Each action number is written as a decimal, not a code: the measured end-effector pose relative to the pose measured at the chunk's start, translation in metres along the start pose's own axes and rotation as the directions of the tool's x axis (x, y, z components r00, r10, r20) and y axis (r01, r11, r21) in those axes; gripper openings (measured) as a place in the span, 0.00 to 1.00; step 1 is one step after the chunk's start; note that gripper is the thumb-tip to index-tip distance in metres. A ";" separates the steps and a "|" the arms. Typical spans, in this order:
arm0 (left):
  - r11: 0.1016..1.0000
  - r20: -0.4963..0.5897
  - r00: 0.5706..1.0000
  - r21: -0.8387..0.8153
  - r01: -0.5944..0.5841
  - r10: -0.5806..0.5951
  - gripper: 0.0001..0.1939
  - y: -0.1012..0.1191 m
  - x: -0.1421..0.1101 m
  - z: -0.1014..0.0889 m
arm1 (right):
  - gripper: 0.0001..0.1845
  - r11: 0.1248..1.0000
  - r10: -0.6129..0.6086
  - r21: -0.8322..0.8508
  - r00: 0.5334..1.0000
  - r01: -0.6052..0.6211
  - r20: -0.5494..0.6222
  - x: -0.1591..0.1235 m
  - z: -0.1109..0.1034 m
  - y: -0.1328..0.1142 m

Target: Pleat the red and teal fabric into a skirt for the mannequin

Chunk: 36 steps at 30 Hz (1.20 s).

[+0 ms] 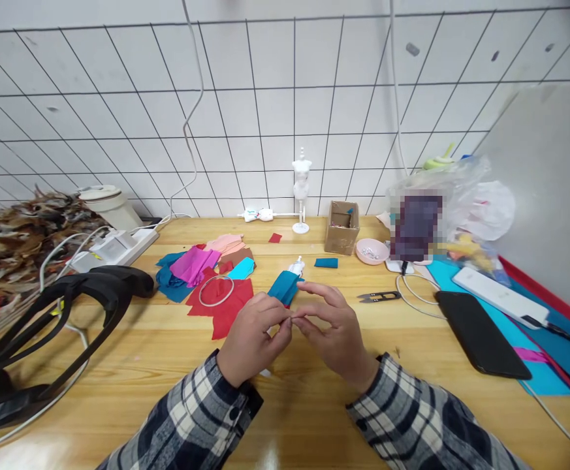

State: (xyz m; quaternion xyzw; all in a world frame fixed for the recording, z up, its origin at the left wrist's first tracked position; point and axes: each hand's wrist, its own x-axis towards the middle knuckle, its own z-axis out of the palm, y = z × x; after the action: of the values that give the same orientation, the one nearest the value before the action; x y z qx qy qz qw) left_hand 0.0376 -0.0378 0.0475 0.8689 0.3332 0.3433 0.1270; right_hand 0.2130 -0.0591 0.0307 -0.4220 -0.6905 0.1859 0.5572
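My left hand (253, 336) and my right hand (336, 329) meet over the middle of the table, fingertips pinched together. Whatever lies between the fingertips is too small to name. Just beyond them rests a piece of folded teal cloth (283, 287), partly hidden by my fingers, with a small white doll form (297, 265) behind it. Left of my left hand lie red cloth pieces (233, 313) with a pale hoop (217, 291) on top. A pair of thread snips (380, 297) lies right of my right hand.
Magenta cloth (194, 264) lies among the scraps. A white mannequin stand (301, 189), cardboard box (342, 227) and pink bowl (371, 250) line the back. At right are a black phone (480, 333) and white power bank (500, 295); at left, a black headset-like frame (69, 326) and power strip (118, 250).
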 end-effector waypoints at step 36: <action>0.927 0.291 0.892 0.250 0.279 -0.346 0.27 -0.042 0.053 0.006 | 0.26 0.788 0.513 0.374 0.858 -0.490 0.043 0.003 0.000 0.067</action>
State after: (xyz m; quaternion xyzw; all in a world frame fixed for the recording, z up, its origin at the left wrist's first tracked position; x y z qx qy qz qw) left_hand 0.0495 0.0289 0.0517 0.8570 0.4761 0.1328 0.1460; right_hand 0.2384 -0.0182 -0.0157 -0.4819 -0.4885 0.4415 0.5781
